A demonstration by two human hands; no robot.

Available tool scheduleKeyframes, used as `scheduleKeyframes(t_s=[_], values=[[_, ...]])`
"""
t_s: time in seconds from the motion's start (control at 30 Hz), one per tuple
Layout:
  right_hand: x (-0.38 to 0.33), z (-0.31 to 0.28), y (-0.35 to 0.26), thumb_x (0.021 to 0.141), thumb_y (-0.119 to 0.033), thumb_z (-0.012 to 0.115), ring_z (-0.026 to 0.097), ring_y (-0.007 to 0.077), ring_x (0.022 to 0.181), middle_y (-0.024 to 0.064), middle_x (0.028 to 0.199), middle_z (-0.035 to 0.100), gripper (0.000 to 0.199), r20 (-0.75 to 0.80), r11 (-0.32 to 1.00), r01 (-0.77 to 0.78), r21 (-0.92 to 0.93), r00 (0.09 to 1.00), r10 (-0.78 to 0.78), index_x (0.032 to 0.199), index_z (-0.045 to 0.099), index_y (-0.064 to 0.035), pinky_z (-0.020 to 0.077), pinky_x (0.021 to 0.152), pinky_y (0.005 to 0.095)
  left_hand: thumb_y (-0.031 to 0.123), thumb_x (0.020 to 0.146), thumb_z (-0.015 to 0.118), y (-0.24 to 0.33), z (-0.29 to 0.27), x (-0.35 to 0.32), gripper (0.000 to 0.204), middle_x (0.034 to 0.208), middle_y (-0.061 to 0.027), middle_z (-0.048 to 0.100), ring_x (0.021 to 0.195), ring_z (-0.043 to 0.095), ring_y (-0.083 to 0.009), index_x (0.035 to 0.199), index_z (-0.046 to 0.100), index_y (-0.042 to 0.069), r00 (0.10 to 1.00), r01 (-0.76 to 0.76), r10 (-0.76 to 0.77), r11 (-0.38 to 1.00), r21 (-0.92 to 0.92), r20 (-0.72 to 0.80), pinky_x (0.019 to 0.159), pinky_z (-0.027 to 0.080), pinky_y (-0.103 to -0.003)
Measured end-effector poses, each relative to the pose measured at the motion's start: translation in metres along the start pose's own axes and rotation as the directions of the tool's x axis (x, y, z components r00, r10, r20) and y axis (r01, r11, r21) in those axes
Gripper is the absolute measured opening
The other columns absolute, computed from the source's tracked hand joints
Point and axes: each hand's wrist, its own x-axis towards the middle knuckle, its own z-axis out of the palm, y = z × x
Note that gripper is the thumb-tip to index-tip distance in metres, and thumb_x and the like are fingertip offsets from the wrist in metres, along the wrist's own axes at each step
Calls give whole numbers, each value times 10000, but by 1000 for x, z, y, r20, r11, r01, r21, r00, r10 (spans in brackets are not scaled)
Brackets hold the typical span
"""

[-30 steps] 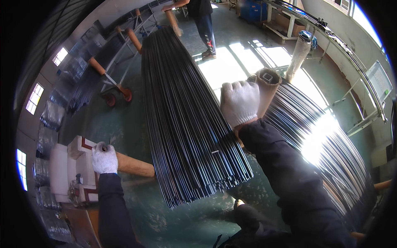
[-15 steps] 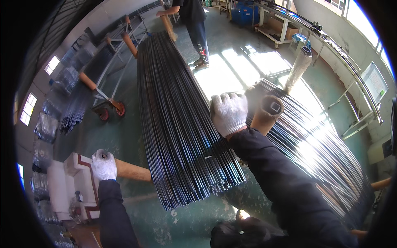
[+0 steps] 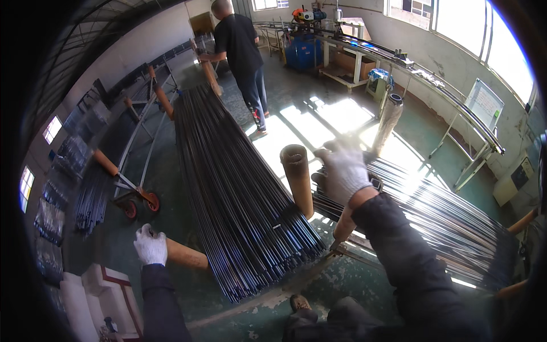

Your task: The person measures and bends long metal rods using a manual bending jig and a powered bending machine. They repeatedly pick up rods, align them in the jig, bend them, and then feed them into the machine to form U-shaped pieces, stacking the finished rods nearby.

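Workshop with a green painted floor (image 3: 285, 119), sun patches from the right-hand windows, a blue machine (image 3: 305, 48) at the far wall. A person in dark clothes (image 3: 242, 57) stands at the far end of the rack.

We stand over a long bundle of dark rods (image 3: 233, 188) lying on the rack between brown posts. A second, shinier bundle (image 3: 439, 219) lies to our right.

Since a second ago the view has lifted and our right hand (image 3: 342, 171), gloved in white, has left the top of the brown tube post (image 3: 297, 179); it now hangs just beside it, over the near end of the shiny bundle, fingers loosely curled, gripping nothing we can make out. That post stands free.

Our left hand (image 3: 150, 246), gloved, is closed on the end of the low orange bar (image 3: 185, 255), as before.
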Motion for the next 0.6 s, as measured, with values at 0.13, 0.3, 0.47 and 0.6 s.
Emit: scheduleKeyframes(t_s=[0.13,0.3,0.47,0.6], values=[[-26,-23,78,1022,-407,831,731,391,1297,175,1360,791,425,358,953,-299,-56,884,299,1291,815,-78,567,1139,539,22,952,809,-42,34,-1,629,1628,-225,670,1397,711,-359,1566,678,28,988,-146,105,864,-482,-112,1228,549,-466],[-65,4,98,976,-395,871,787,388,1155,201,1193,812,370,373,869,-427,251,871,320,1144,819,-69,622,995,498,-4,1003,798,-16,32,-98,458,1309,-117,798,1154,738,-210,1454,726,-32,960,279,-148,595,-754,239,1066,588,-368],[-81,-6,82,1012,-461,814,779,372,1249,158,1330,782,402,374,896,-411,167,867,328,1216,829,-115,611,1084,506,39,998,848,55,2,-249,337,1246,-109,850,1148,790,-199,1328,806,-17,793,463,107,535,-707,600,1052,616,-359],[-114,-16,80,1002,-476,825,780,375,1232,155,1311,780,418,339,898,-407,169,879,335,1212,828,-114,612,1077,503,63,1026,816,83,-21,-325,322,1235,-110,849,1135,786,-174,1336,803,-23,726,484,241,485,-728,644,1026,623,-349]])
